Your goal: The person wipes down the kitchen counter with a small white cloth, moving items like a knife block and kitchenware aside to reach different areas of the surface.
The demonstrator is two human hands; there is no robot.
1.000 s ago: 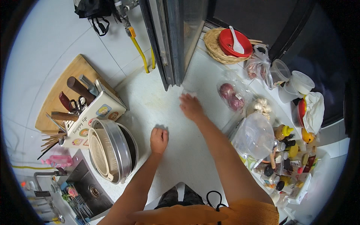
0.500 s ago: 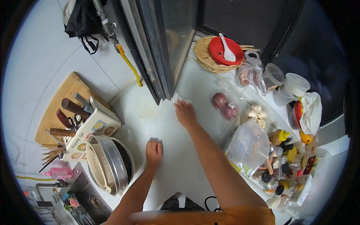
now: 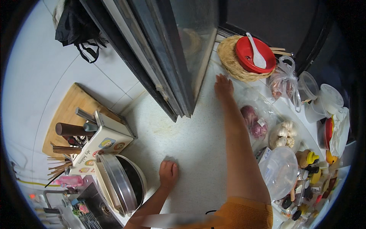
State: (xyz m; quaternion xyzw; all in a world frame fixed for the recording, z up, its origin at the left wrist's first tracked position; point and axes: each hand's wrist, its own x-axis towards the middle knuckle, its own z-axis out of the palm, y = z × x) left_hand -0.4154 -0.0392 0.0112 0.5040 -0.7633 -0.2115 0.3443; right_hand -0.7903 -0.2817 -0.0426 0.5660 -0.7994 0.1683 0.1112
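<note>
My right hand (image 3: 223, 86) reaches far across the pale countertop (image 3: 198, 152), fingers stretched and lying flat on it. It is between the dark window frame (image 3: 183, 103) and a round woven tray (image 3: 228, 57). Whether anything lies beneath the palm is hidden. Nearer to me, my left hand (image 3: 168, 173) rests on the counter as a closed fist, with nothing showing in it. Left of that fist stand a metal pot (image 3: 142, 183) and a cream strainer basket (image 3: 103, 187). Bagged red onions (image 3: 254, 121) lie right of my right forearm.
A red bowl (image 3: 244, 49) with a white spoon (image 3: 255, 53) sits on the tray. Garlic (image 3: 284, 135), a clear plastic tub (image 3: 280, 168) and several seasoning bottles (image 3: 309, 191) crowd the right. At left are a knife block (image 3: 103, 145), a cutting board (image 3: 63, 114) and a sink (image 3: 89, 198).
My right hand has slid farther away and rightward, from the window frame's corner toward the woven tray. The white cloth seen under it before no longer shows. The view has shifted; the left fist stays on the counter.
</note>
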